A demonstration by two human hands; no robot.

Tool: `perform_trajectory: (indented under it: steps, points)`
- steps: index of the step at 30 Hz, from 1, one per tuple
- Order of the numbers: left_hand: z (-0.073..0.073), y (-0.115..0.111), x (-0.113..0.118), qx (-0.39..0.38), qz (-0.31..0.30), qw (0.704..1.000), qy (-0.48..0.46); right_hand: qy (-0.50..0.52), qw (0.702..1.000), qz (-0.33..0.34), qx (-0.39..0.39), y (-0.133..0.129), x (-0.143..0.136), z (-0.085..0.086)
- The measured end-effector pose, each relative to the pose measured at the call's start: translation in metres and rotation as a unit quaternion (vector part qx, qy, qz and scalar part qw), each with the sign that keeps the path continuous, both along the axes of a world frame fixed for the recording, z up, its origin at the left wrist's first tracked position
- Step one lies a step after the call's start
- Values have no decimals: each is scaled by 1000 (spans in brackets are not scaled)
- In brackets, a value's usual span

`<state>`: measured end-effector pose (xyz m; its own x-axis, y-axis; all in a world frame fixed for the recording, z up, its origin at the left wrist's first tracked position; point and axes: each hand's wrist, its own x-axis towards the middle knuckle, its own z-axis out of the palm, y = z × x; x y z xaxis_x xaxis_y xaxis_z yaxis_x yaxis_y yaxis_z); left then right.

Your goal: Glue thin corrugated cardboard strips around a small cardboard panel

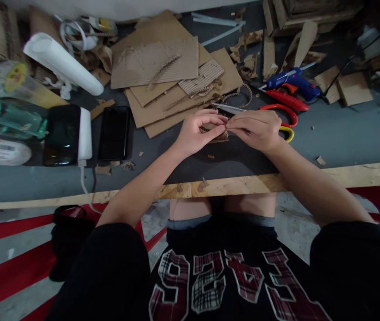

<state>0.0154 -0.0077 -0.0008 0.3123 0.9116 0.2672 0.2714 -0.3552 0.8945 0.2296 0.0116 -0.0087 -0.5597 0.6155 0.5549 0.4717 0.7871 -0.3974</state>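
Both hands meet over the desk near its front edge. My left hand (199, 130) is closed round a small brown cardboard piece (221, 136), thumb below and fingers above. My right hand (255, 128) pinches at the right side of that piece, its fingertips touching those of my left hand; what lies between them is too small to make out. Just behind the hands, scissors with red and yellow handles (295, 117) lie partly under my right hand. A twisted brown paper cord (243, 91) curls behind them.
Stacked cardboard sheets (156, 62) lie behind my left hand. A blue glue gun (292, 84) and a red cutter (286, 100) lie back right. A black phone (114, 133), a power bank (84, 133), bottles (2, 150) and a white roll (63, 63) are left.
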Motion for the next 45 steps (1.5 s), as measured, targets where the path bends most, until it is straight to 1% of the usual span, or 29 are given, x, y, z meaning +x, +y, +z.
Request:
perform_trajectory:
  steps: [3, 6, 9, 11, 12, 13, 15, 16, 18, 21, 22, 24, 26, 28, 30, 31, 32, 33, 34, 35, 36, 37, 38, 39, 40, 42, 43, 44, 45]
  points:
    - [2, -2, 1, -59, 1, 998, -36, -22, 999, -4, -27, 0, 0, 2]
    - [-2, -4, 4, -151, 10, 983, -101, -19, 998, -32, -41, 3, 1, 14]
    - [-6, -5, 8, -232, 23, 956, -176, -39, 990, -105, -85, 7, 6, 38]
    - [-6, -5, 9, -255, 40, 945, -200, -42, 977, -173, -119, 7, 14, 54]
    - [-5, -4, 8, -259, 51, 943, -202, -38, 969, -208, -125, 7, 19, 60]
    - [-4, -4, 7, -261, 61, 942, -201, -34, 961, -250, -116, 7, 26, 64]
    - [-3, -2, 5, -261, 76, 942, -199, -81, 942, -301, -124, 6, 42, 63]
    - [-3, -1, 5, -262, 80, 941, -200, -109, 930, -322, -140, 6, 51, 58]
    - [-3, 1, 4, -270, 80, 937, -207, -145, 923, -327, -142, 2, 69, 41]
    - [-5, 3, 4, -286, 73, 929, -221, -165, 935, -284, -134, -9, 87, 14]
    - [-5, 3, 5, -290, 74, 927, -225, -160, 942, -266, -129, -14, 90, 8]
    - [-4, 4, 5, -292, 83, 925, -227, -152, 943, -266, -131, -23, 91, 2]
    - [-3, 4, 5, -289, 92, 927, -222, -187, 926, -288, -156, -29, 89, 6]
    - [-2, 4, 4, -284, 94, 929, -216, -261, 895, -306, -192, -30, 86, 13]
    - [-3, 4, 3, -279, 92, 931, -216, -320, 870, -302, -224, -28, 84, 20]
    - [-3, 5, 3, -278, 91, 931, -218, -328, 864, -297, -240, -26, 84, 23]
    - [-4, 5, 3, -278, 89, 930, -223, -316, 862, -294, -265, -25, 84, 25]
    - [-4, 5, 3, -280, 88, 928, -228, -279, 863, -287, -309, -25, 84, 27]
    - [-4, 5, 3, -282, 89, 926, -234, -224, 860, -274, -367, -27, 83, 30]
    - [-5, 5, 4, -284, 92, 924, -240, -163, 852, -258, -426, -30, 82, 33]
    - [-5, 6, 4, -287, 98, 921, -244, -81, 833, -225, -498, -34, 80, 36]
    - [-5, 6, 5, -291, 106, 918, -247, -34, 817, -201, -539, -39, 78, 40]
    - [-5, 7, 6, -296, 112, 915, -251, 9, 807, -189, -559, -45, 74, 44]
    - [-4, 7, 7, -301, 119, 911, -255, 94, 779, -171, -596, -51, 71, 47]
    - [-4, 8, 7, -306, 124, 908, -260, 143, 761, -155, -614, -56, 68, 51]
    - [-2, 9, 8, -306, 134, 904, -267, 183, 726, -90, -656, -64, 63, 55]
    - [-2, 9, 8, -301, 141, 904, -269, 179, 716, -62, -672, -67, 62, 55]
    - [-2, 10, 8, -294, 148, 906, -267, 167, 710, -42, -683, -69, 60, 55]
    - [-3, 10, 7, -288, 153, 908, -263, 149, 713, -32, -684, -69, 59, 55]
